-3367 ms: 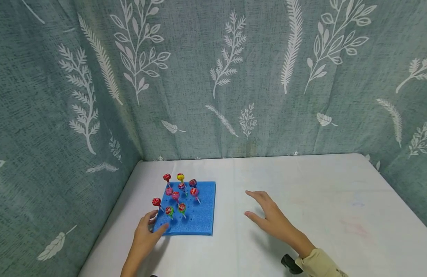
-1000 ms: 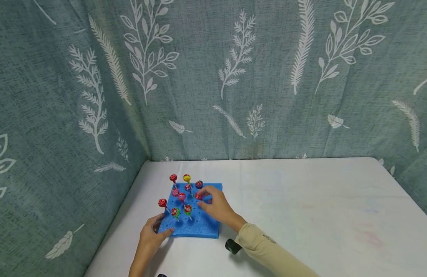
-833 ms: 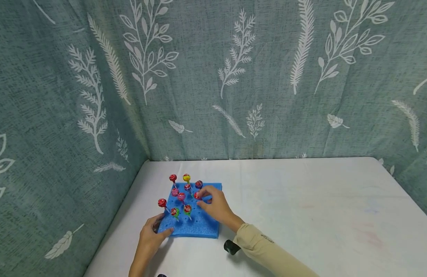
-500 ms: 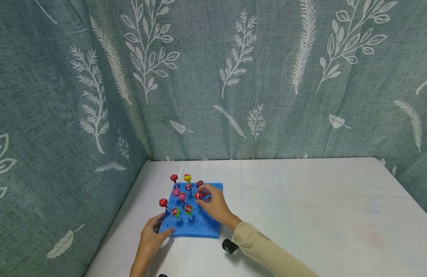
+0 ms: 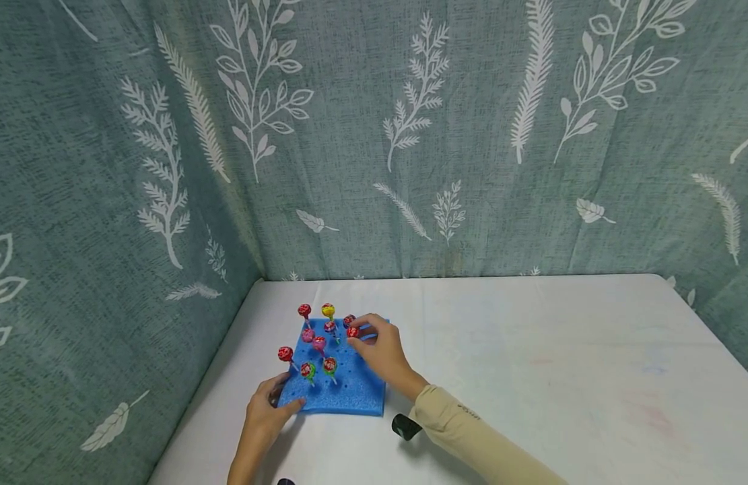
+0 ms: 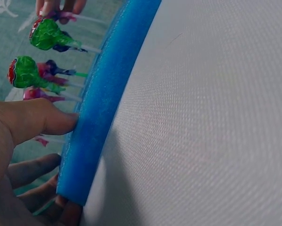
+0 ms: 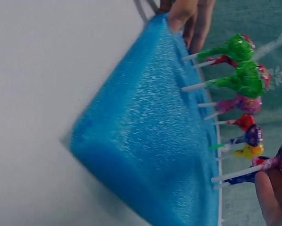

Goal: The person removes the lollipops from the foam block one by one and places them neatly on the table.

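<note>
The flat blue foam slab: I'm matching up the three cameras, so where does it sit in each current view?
Head: the flat blue foam slab lies in the lower half, mostly left of centre.
Left wrist: the slab runs diagonally from top centre to lower left.
Right wrist: the slab fills the middle, one corner pointing left.
Shared landmark: the person's bare left hand, gripping the slab at a corner.

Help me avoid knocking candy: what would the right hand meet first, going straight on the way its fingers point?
Probably the dark purple, round wrapped lollipop, just beyond the red, round wrapped lollipop that the right hand pinches; they overlap in the head view, so the gap is unclear.
</note>
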Available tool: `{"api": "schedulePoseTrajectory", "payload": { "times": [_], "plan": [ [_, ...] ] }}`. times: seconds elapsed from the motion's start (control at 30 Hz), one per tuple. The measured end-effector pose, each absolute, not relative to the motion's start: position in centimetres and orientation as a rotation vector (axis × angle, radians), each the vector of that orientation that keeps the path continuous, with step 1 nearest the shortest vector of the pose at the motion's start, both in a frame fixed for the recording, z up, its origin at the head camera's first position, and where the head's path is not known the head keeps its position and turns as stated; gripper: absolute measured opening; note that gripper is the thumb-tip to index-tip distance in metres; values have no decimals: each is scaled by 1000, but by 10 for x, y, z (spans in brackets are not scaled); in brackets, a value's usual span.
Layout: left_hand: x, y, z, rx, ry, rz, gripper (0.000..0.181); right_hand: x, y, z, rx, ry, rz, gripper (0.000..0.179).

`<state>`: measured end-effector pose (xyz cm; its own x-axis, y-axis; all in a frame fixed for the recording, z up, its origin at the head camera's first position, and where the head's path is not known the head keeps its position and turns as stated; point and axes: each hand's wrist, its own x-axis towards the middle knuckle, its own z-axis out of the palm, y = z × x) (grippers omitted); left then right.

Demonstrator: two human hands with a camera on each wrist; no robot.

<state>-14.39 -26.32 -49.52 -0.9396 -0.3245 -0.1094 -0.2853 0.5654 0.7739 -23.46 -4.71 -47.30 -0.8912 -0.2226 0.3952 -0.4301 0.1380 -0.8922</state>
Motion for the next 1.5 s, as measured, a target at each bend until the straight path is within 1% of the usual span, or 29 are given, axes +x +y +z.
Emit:
{"api": "schedulePoseTrajectory", "payload": {
  "times": [0.23,0.6,0.83,1.07,1.5],
  "plan": [
    [-145,-264,-495,525,-2740,-1346,62,-235,-37,-467,613,-2219,1859,23],
    [-144,-264,-495,535,-2731,-1355,62,-237,-21,-468,527,-2229,1852,23],
    [-144,-265,-497,554,-2719,-1365,62,-243,-11,-472,456,-2167,1962,25],
    [-144,-264,-499,563,-2704,-1377,61,-249,-3,-472,366,-2178,1953,22],
    [-143,-263,-496,560,-2699,-1369,61,-264,10,-475,341,-2176,1933,24]
  ]
}}
